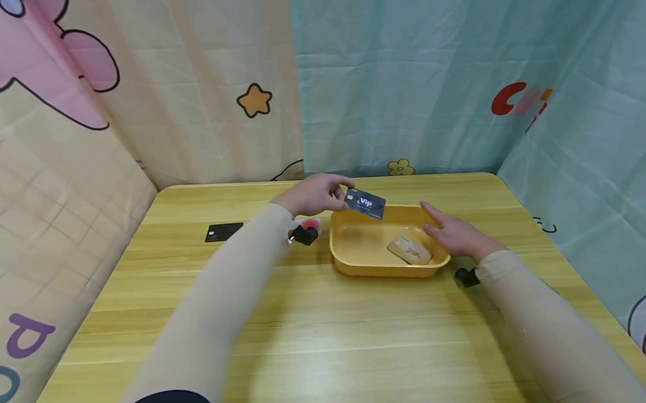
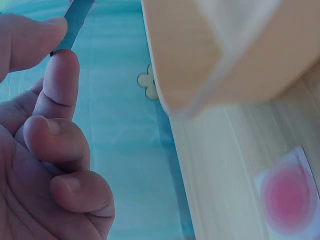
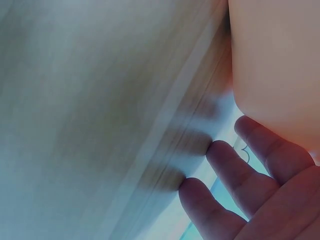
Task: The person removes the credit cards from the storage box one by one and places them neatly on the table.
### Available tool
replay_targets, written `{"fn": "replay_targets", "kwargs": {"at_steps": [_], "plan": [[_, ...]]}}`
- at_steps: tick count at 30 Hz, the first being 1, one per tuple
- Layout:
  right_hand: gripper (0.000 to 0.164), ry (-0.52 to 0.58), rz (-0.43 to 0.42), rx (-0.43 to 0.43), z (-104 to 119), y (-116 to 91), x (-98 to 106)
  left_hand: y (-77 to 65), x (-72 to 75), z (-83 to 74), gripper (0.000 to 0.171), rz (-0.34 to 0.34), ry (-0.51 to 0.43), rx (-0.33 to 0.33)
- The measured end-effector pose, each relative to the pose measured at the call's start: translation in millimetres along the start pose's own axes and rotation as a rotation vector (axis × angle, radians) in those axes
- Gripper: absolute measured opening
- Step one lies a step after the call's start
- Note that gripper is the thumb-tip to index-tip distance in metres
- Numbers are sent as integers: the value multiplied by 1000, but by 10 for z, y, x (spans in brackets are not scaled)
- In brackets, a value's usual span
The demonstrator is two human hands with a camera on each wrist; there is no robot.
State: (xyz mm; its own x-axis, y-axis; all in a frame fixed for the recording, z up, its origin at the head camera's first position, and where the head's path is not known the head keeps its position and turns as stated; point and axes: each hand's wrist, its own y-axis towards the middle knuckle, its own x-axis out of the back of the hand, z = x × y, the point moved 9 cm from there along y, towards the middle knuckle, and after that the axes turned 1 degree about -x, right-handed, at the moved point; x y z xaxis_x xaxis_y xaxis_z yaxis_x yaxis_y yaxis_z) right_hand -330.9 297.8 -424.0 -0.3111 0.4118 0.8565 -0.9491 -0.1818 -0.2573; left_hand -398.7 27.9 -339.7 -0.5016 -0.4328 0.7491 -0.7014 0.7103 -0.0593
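Between thumb and forefinger, my left hand [image 1: 314, 193] pinches a dark VIP card [image 1: 365, 203] by its left end, above the far left part of a yellow plastic tray [image 1: 381, 272]. In the left wrist view that card [image 2: 77, 22] shows edge-on, with the other fingers curled loosely below. My right hand [image 1: 456, 234] holds the tray's right wall, thumb over the inside and fingers outside. In the right wrist view, the outer fingers [image 3: 240, 180] are beside the tray wall [image 3: 275, 65], close over the table. A gold-coloured card [image 1: 410, 250] lies inside the tray.
Left of the tray, a black card [image 1: 223, 231] lies flat on the wooden table [image 1: 330, 347]. A card with a pink round print [image 2: 289, 197] lies beside the tray, partly hidden by the left wrist in the head view. Printed curtains [image 1: 405, 87] stand behind the table.
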Motion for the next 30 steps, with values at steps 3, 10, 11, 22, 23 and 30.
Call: {"fn": "replay_targets", "kwargs": {"at_steps": [3, 10, 11, 22, 23, 30], "plan": [[67, -1, -5, 15, 22, -22, 19, -65, 63, 89, 55, -10, -8, 19], [68, -5, -7, 30, 43, -52, 38, -229, 182, 239, 52, -55, -15, 27], [68, -5, -6, 28, 35, -50, 34, -252, 194, 266, 52, -61, -13, 30], [68, -12, -4, 14, 7, -51, 38, -559, 290, 585, 52, -122, -76, 110], [68, -10, -3, 14, 12, -51, 37, -591, 295, 611, 52, -124, -71, 118], [68, -11, 2, 17, 19, -42, 36, -745, 332, 741, 51, -136, -54, 116]]}}
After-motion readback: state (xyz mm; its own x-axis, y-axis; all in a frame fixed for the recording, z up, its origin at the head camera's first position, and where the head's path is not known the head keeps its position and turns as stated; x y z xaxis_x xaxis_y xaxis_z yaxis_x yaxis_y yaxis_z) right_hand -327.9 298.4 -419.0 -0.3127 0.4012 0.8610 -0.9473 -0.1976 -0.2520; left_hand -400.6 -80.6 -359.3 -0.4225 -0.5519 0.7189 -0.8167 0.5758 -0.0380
